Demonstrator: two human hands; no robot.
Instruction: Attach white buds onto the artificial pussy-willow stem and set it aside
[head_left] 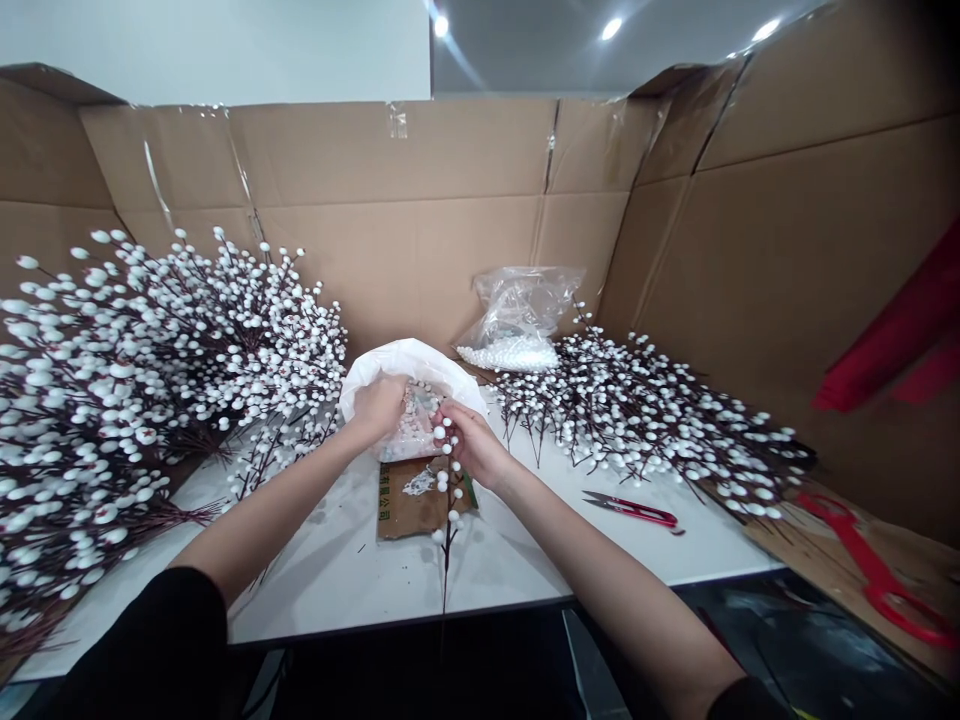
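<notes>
White beads are best drawn from the white bag (409, 372) with the left hand (381, 405) dipped in, grip unseen, while the beaded stem (448, 500) is pinched steady by the right hand (472, 440) just beside it.

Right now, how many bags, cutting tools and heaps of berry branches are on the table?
Bags: 2, white bag, clear bag
Red cutting tools: 2, snips, scissors
Branch heaps: 2, left heap, right heap
Total: 6

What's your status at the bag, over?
Left hand in white bag. Right hand gripping beaded stem. Red snips lying clear, right.
</notes>
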